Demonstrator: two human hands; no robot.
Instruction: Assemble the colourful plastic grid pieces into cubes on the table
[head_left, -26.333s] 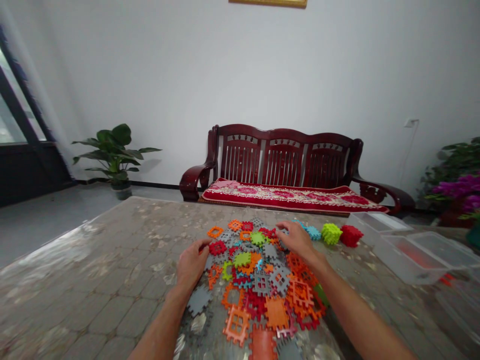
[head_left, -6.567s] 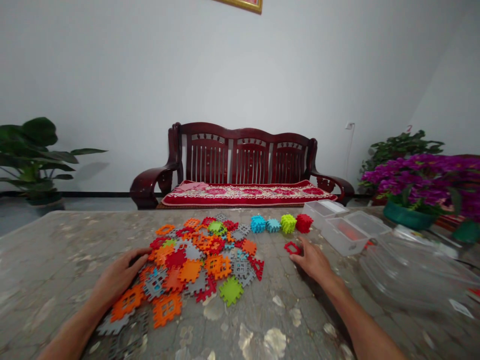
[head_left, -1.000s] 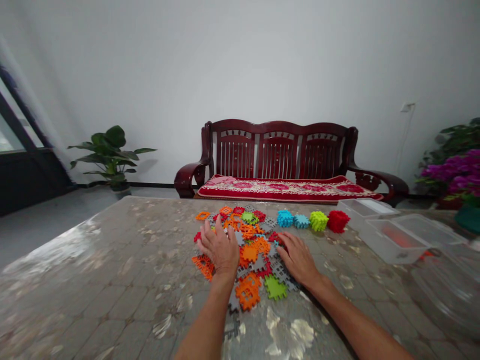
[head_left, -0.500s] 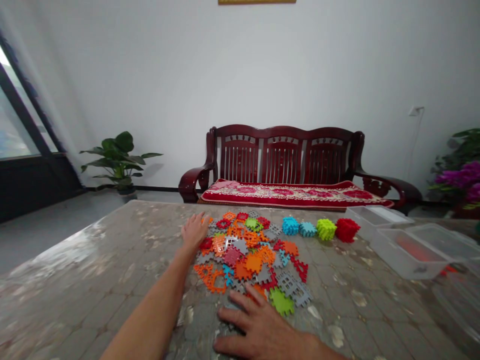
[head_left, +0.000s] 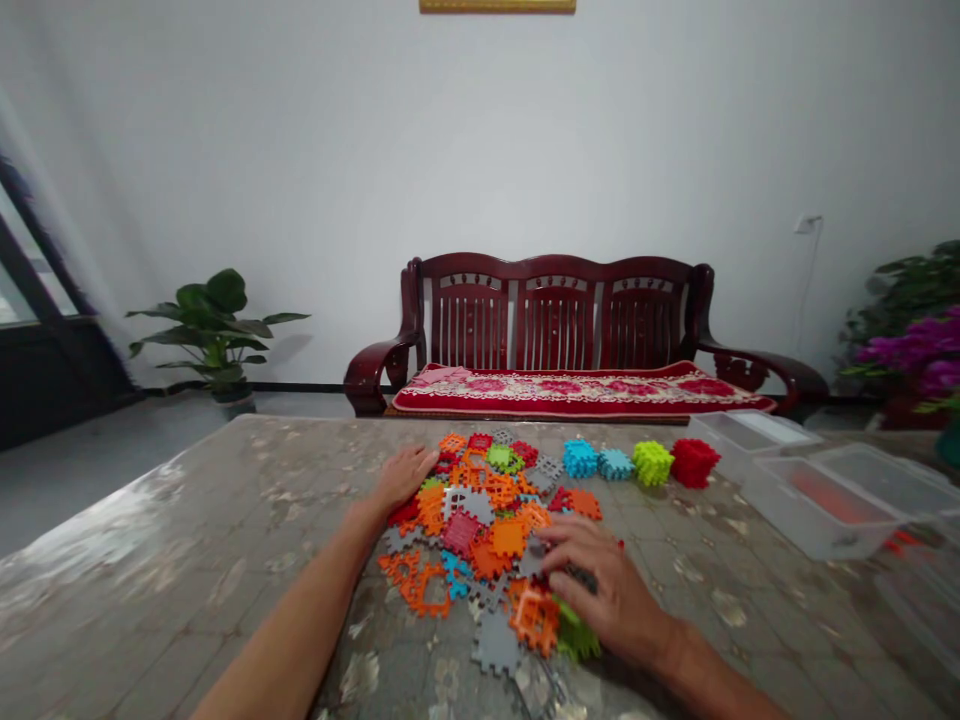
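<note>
Grip spread, the right hand (head_left: 615, 590) is shifting from near edge to right side of the tile pile (head_left: 492, 558); with the left hand (head_left: 405, 474), grip unclear, it is seemingly bracketing it.

The right hand (head_left: 604, 582) partly hides a green piece (head_left: 576, 640).

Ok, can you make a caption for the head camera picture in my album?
Left hand and right hand at a colourful heap of notched tiles, with four stacks lined up nearby.
</note>
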